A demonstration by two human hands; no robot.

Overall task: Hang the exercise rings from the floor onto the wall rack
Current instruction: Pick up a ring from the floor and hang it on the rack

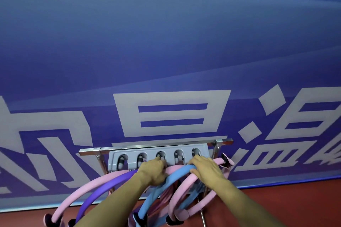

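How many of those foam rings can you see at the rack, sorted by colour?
Pink rings: 3, as far as the overlap lets me tell
Purple ring: 1
Blue ring: 1
Total: 5

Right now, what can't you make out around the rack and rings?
- Whether the blue ring is hooked: the left hand and right hand cover where it meets the rack.
- Ring bottoms and handles: cut off by the lower edge of the head view.
- How many pink rings hang at right: they overlap behind the right arm.
- Rings left on the floor: none visible, but most of it lies outside the frame.
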